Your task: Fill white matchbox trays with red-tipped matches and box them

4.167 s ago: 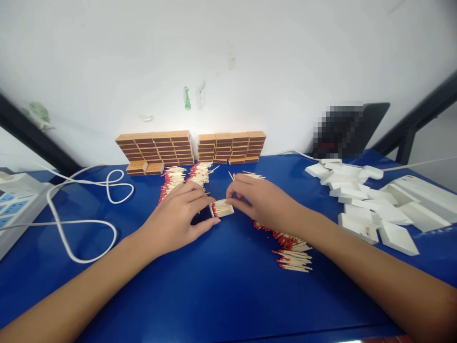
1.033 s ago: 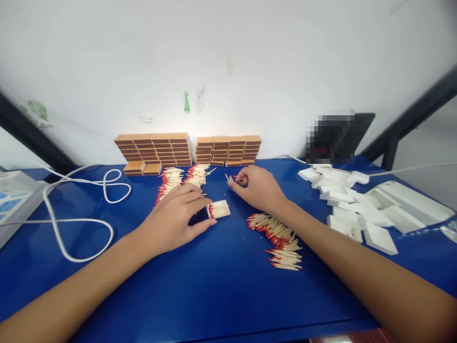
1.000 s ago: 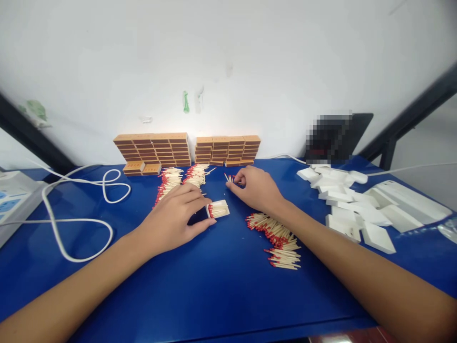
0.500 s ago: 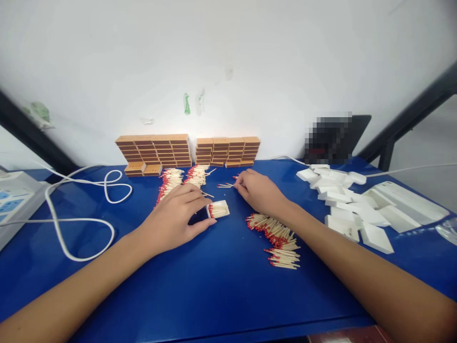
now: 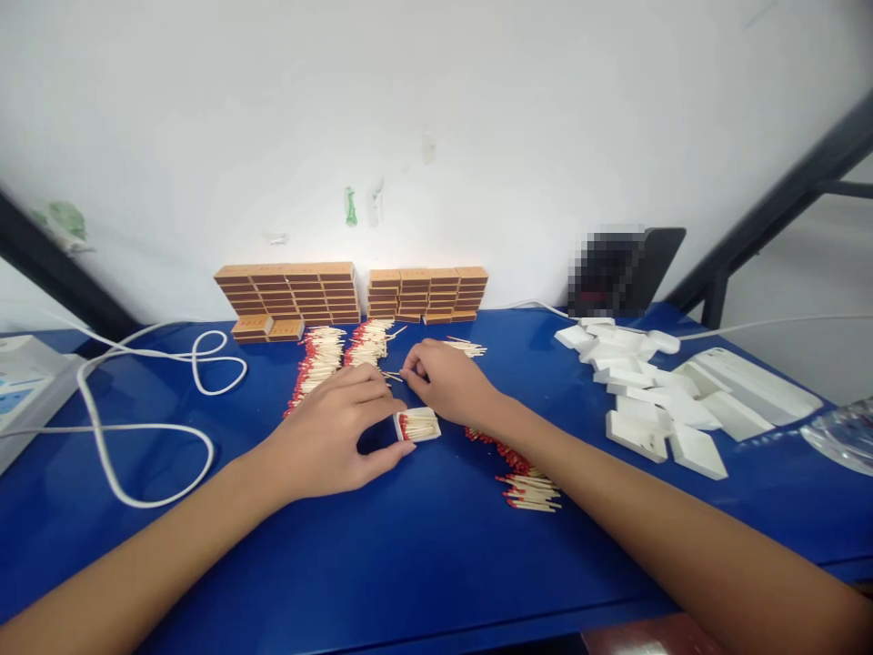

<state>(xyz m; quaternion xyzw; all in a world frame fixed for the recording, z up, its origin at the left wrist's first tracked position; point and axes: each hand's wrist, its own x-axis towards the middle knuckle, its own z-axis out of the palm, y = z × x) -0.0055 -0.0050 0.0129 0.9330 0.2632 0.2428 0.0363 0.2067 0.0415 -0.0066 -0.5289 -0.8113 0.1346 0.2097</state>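
My left hand (image 5: 347, 423) is curled around the left end of a small white matchbox tray (image 5: 428, 437), thumb in front and fingers behind. Red-headed matches (image 5: 417, 423) lie in the tray, heads to the left. Just behind it, my right hand (image 5: 443, 382) is closed in a pinch, its fingertips at the end of a loose matchstick (image 5: 391, 376). Two heaped rows of matches (image 5: 368, 343) lie behind my left hand. Another heap (image 5: 532, 491) lies under and in front of my right forearm, partly hidden by it. A few matches (image 5: 467, 347) lie behind my right hand.
Matchboxes are stacked in a left block (image 5: 286, 291) and a right block (image 5: 428, 293) against the wall. White trays (image 5: 634, 391) are piled at the right, near a clear plastic item (image 5: 846, 437). A white cable (image 5: 102, 418) loops at the left on the blue table (image 5: 382, 564).
My right hand has moved left and slightly nearer, from the loose matches at the back to beside the tray. My left hand stays on the tray. The view has shifted slightly.
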